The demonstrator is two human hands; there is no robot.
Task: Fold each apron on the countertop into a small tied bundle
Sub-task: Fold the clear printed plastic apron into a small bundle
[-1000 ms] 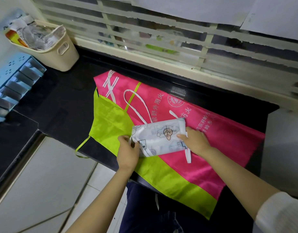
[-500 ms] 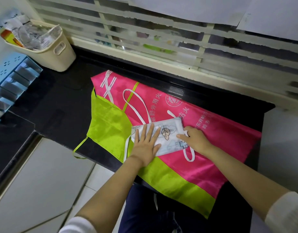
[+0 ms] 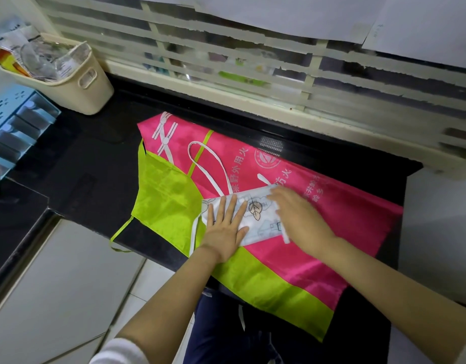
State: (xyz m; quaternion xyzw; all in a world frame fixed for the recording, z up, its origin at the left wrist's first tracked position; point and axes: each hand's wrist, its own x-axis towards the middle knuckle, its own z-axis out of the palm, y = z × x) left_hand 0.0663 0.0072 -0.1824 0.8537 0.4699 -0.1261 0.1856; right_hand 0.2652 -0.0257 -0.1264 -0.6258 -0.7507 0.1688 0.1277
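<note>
A folded white printed apron (image 3: 255,214) lies on top of a pink and lime-green apron (image 3: 318,232) spread flat on the black countertop (image 3: 90,185). My left hand (image 3: 225,227) presses flat on the white apron's left half, fingers straight and spread. My right hand (image 3: 297,214) lies flat over its right half, blurred by motion. White straps (image 3: 208,166) of the white apron loop over the pink cloth, and one strap end hangs down at the left of the fold. The pink and green apron's lower edge droops over the counter front.
A cream plastic basket (image 3: 77,82) with packets stands at the back left. A blue rack (image 3: 14,132) sits at the far left. A slatted window frame (image 3: 305,82) runs along the back. White cabinet fronts and floor tiles lie below the counter edge.
My left hand went from gripping the white apron's left edge to pressing flat on it. My right hand has slid leftward over the fold's right half.
</note>
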